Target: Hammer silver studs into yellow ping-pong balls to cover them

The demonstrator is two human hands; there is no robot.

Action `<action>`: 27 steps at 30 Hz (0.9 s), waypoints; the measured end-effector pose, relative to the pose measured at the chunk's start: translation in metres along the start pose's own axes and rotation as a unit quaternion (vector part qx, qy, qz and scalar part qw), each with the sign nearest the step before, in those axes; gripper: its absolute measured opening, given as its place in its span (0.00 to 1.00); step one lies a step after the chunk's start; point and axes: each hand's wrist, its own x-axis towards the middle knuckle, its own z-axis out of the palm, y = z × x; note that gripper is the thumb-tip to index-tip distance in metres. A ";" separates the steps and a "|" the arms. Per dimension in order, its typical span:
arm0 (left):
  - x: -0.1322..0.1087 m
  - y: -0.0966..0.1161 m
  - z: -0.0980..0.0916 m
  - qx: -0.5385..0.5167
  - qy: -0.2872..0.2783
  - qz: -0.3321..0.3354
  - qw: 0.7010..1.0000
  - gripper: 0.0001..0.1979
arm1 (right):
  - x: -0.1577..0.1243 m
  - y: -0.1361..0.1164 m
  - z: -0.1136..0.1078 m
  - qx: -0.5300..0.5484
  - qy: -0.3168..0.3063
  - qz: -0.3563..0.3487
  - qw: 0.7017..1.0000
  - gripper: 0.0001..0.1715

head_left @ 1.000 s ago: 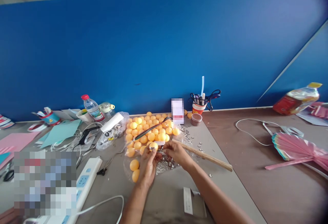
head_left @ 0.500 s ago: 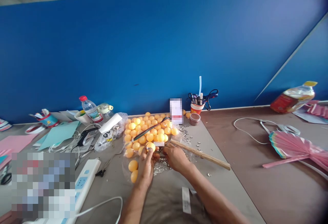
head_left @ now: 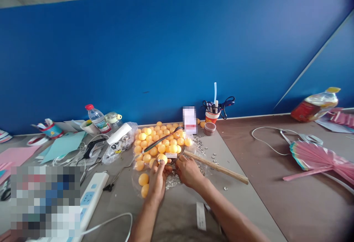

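Observation:
My left hand (head_left: 157, 179) is closed around an orange ping-pong ball (head_left: 162, 157), with the thumb pressed on its near side. Just to the right, my right hand (head_left: 188, 170) has its fingers curled down at a heap of small shiny metal pieces (head_left: 173, 181); whatever they hold is hidden. Behind both hands, many orange ping-pong balls (head_left: 162, 148) lie close together on clear plastic. A dark strap (head_left: 160, 140) crosses over them. The end of a wooden stick (head_left: 218, 167) lies beside my right hand.
A round tub (head_left: 209, 129) and a paper cup (head_left: 212, 116) with cords stand at the back. Left are a power strip (head_left: 93, 188), a water bottle (head_left: 98, 119) and a plastic bag (head_left: 118, 144). A pink paper fan (head_left: 315, 157) and a tilted drink bottle (head_left: 315, 105) lie right.
My right hand has shifted very slightly over the metal pieces. My left hand keeps the ball in nearly the same place.

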 end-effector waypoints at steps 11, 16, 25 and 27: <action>-0.001 0.001 0.002 -0.047 -0.011 -0.028 0.998 0.18 | 0.005 0.008 0.005 0.156 0.076 0.020 0.985 0.08; -0.002 0.002 0.003 -0.061 -0.003 -0.036 0.997 0.19 | 0.008 0.012 0.007 0.268 0.121 0.053 0.954 0.07; -0.002 0.000 0.003 -0.050 -0.012 -0.041 0.998 0.22 | 0.015 0.012 0.006 0.555 0.109 0.109 0.817 0.14; -0.001 -0.001 0.002 -0.048 -0.015 -0.041 0.998 0.20 | 0.014 0.011 0.004 0.637 0.075 0.105 0.760 0.20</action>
